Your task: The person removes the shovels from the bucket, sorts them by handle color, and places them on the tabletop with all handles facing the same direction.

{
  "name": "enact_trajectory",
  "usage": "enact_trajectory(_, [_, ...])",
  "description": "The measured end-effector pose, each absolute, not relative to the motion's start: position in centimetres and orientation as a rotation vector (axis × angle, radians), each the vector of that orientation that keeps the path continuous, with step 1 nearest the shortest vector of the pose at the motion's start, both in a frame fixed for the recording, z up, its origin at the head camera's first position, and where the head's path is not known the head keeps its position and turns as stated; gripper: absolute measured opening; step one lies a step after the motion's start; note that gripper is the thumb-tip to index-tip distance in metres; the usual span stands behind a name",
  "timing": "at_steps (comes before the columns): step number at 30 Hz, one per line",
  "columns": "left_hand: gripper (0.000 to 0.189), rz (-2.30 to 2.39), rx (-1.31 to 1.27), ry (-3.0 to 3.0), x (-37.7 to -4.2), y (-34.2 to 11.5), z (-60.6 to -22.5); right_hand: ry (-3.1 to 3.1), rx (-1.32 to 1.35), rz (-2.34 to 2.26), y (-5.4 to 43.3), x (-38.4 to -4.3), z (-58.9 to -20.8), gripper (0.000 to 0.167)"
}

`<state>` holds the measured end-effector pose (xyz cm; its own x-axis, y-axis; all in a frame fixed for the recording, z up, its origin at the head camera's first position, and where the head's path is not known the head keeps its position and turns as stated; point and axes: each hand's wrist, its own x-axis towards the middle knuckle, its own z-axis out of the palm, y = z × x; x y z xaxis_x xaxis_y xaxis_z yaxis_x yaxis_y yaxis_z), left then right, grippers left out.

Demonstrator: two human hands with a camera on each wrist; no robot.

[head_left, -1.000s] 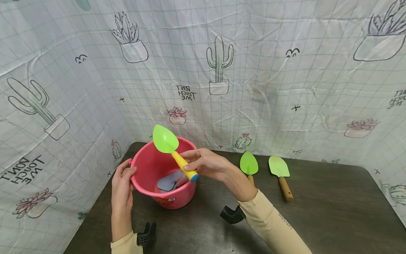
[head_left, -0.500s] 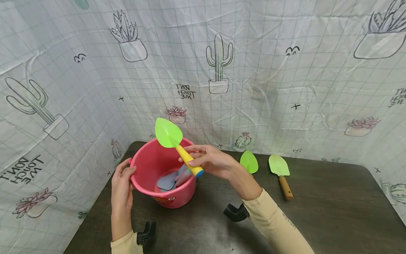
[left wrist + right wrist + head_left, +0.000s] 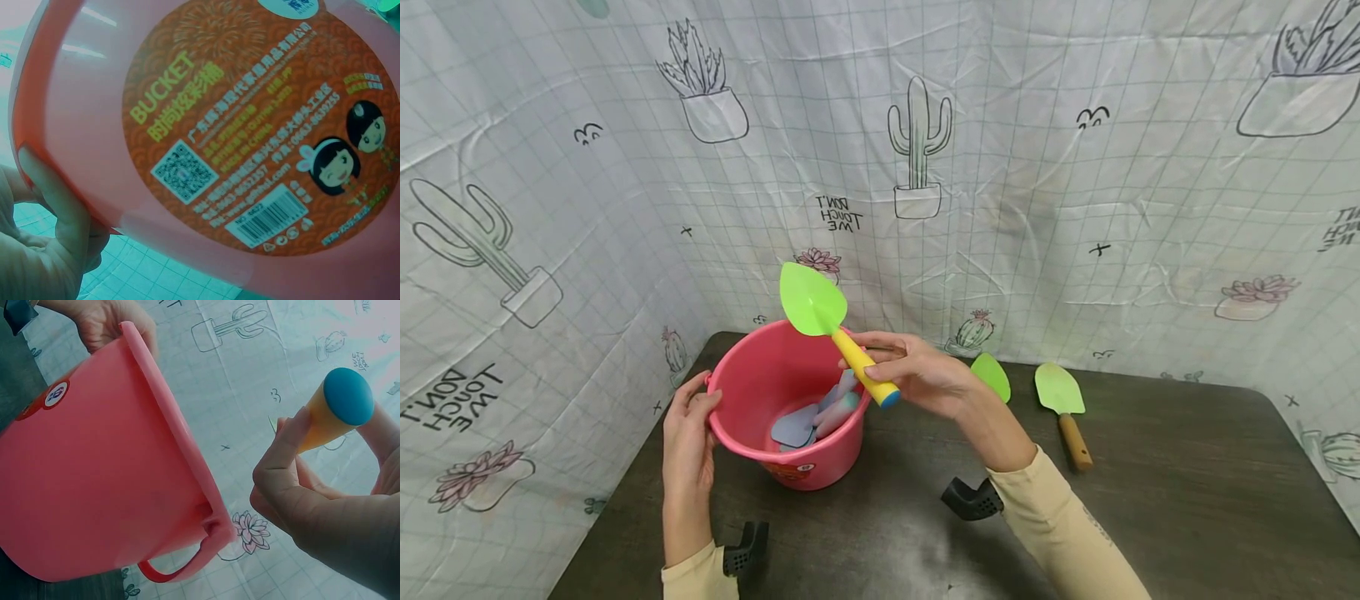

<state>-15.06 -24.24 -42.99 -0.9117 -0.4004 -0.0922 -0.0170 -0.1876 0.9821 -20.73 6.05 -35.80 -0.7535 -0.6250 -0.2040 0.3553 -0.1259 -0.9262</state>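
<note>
My left hand [image 3: 687, 446] grips the left rim of a pink bucket [image 3: 831, 468], which stands on the table. In the left wrist view, the thumb lies against the bucket's outer wall beside a round orange label [image 3: 250, 125]. Above the right rim, my right hand [image 3: 928, 375] pinches the yellow handle of a trowel [image 3: 812, 302] between thumb and fingers. Its bright green blade points up and to the left, and the handle's blue end cap [image 3: 350, 397] faces the right wrist camera. Inside the bucket lie grey-blue trowel blades [image 3: 793, 427] and a pinkish handle [image 3: 837, 417].
On the dark table [image 3: 1187, 483], right of the bucket, lies a pale green trowel [image 3: 1070, 425] with a wooden handle. Another green trowel [image 3: 992, 377] is partly hidden behind my right forearm. A patterned cloth [image 3: 1022, 208] hangs behind and to the left.
My right hand has moved up and to the right with the trowel, uncovering more of the things in the bucket. My left hand and the bucket have stayed put.
</note>
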Motion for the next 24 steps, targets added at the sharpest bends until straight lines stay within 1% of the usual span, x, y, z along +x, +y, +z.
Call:
enact_trajectory(11, [0.053, -2.212, 0.476, -1.809, -15.2, -24.4, -43.1, 1.497, -0.31, -1.973, 7.3, -20.7, -35.9, 0.065])
enact_trajectory(19, [0.052, -2.204, 0.48, -1.809, -15.2, -24.3, -43.1, 1.453, -0.36, -2.03, 8.5, -20.7, -35.9, 0.061])
enact_trajectory(24, [0.048, -2.193, 0.478, -1.808, -15.1, -24.2, -43.1, 1.506, -0.3, -2.034, 9.3, -20.5, -35.7, 0.063])
